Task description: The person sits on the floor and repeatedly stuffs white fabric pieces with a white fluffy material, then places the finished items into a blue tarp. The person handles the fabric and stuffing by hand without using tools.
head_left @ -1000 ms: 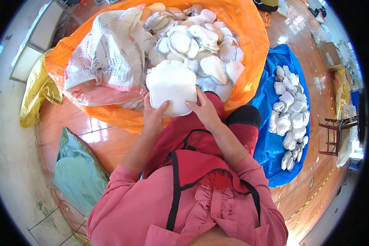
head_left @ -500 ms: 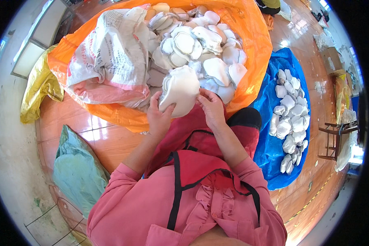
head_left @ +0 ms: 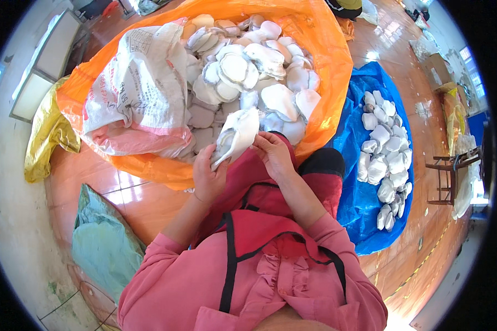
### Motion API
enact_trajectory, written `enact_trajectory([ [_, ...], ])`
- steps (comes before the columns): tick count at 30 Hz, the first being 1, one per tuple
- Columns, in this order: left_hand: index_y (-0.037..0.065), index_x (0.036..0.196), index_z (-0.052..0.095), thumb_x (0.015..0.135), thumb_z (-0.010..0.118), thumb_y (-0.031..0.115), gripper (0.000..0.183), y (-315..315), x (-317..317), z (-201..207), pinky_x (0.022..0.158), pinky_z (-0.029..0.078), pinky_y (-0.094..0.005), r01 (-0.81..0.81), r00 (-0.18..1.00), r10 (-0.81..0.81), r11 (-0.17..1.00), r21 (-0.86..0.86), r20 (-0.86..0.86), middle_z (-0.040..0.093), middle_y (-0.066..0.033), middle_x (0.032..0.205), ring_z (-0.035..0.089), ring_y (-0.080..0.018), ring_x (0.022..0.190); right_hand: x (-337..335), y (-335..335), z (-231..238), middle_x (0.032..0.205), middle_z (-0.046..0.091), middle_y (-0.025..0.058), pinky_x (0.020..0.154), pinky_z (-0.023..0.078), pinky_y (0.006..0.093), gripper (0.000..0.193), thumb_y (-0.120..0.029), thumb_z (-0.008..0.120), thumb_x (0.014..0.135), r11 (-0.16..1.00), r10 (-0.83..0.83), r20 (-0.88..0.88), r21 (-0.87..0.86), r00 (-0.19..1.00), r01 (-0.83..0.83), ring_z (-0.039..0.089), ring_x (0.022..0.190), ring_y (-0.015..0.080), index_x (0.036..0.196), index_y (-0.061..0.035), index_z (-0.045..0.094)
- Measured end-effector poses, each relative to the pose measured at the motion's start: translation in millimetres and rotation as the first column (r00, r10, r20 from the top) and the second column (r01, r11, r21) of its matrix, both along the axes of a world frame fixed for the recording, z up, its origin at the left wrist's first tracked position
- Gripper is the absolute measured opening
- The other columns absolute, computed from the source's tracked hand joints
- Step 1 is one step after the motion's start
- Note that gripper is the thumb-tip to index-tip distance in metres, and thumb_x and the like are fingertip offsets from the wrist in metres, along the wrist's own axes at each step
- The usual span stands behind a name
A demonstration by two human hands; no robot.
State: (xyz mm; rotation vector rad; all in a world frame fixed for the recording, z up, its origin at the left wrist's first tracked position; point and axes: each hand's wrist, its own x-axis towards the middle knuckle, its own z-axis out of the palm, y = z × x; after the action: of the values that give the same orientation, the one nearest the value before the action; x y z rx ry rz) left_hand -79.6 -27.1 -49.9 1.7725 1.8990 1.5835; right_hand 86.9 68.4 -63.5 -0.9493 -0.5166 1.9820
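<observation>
In front of my lap I hold one flat, rounded white piece [head_left: 238, 132] with greyish patches, tilted so one edge faces me. My left hand [head_left: 209, 175] grips its lower left side, thumb and fingers closed on the edge. The fingertips of my right hand [head_left: 273, 153] are pinched at its right edge. Just beyond both hands lies a heap of similar white pieces [head_left: 234, 69], some stacked, inside a large orange sheet [head_left: 334, 71]. What the pieces are made of, I cannot tell.
A white and pink woven sack [head_left: 143, 83] lies over the heap's left part. To the right, a blue sheet [head_left: 350, 220] bears several small white bundles [head_left: 389, 143]. Green [head_left: 107, 243] and yellow [head_left: 47, 132] sacks lie at left. A wooden stool [head_left: 444, 176] stands far right.
The white piece has been turned from facing me broadly to a steeper tilt, showing its greyish side. Both hands still hold it. The whole view has shifted slightly.
</observation>
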Motion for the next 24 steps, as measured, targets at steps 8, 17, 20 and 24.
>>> enact_trajectory([
  [8, 0.001, 0.118, 0.052, 0.078, 0.075, 0.008, 0.047, -6, -2, -7, 0.077, 0.049, -0.0405, 0.024, 0.992, -0.02, 0.999, 0.03, -0.122, 0.06, -0.0184, 0.102, 0.06, -0.0359, 0.089, 14, 5, 3, 0.086, 0.063, -0.0003, 0.073, 0.051, 0.0223, 0.01, -0.012, 0.067, 0.09, 0.991, 0.131, 0.008, -0.022, 0.991, -0.131, 0.061, 0.078, 0.0102, 0.096, -0.0071, 0.061],
  [17, 0.001, 0.12, 0.05, 0.075, 0.076, 0.007, 0.052, -8, 0, -15, 0.079, 0.049, -0.0435, 0.049, 0.989, -0.043, 0.998, 0.042, -0.139, 0.06, -0.0191, 0.105, 0.06, -0.038, 0.091, 20, 5, -14, 0.079, 0.058, -0.0044, 0.068, 0.04, 0.019, 0.012, -0.011, 0.069, 0.087, 0.972, 0.134, 0.093, 0.182, 0.987, -0.149, 0.051, 0.071, 0.005, 0.086, -0.0104, 0.058],
  [20, 0.0, 0.124, 0.046, 0.078, 0.074, 0.009, 0.055, -8, 3, -11, 0.082, 0.049, -0.043, 0.073, 0.993, -0.07, 0.997, 0.023, -0.099, 0.059, -0.0201, 0.107, 0.059, -0.0393, 0.093, 27, 7, -17, 0.083, 0.062, 0.0009, 0.064, 0.045, 0.0228, 0.009, -0.012, 0.065, 0.091, 0.971, 0.175, -0.091, 0.183, 0.98, -0.156, 0.056, 0.069, 0.011, 0.094, -0.0096, 0.057],
  [24, -0.003, 0.129, 0.041, 0.083, 0.07, 0.01, 0.057, -7, 11, -2, 0.09, 0.046, -0.0404, 0.034, 0.996, -0.023, 0.992, -0.122, 0.091, 0.054, -0.0205, 0.117, 0.056, -0.0363, 0.105, 42, 5, 1, 0.093, 0.065, 0.0049, 0.062, 0.05, 0.027, 0.018, -0.02, 0.061, 0.095, 0.925, 0.36, -0.409, 0.041, 0.839, -0.377, 0.062, 0.073, 0.0153, 0.108, -0.0088, 0.056],
])
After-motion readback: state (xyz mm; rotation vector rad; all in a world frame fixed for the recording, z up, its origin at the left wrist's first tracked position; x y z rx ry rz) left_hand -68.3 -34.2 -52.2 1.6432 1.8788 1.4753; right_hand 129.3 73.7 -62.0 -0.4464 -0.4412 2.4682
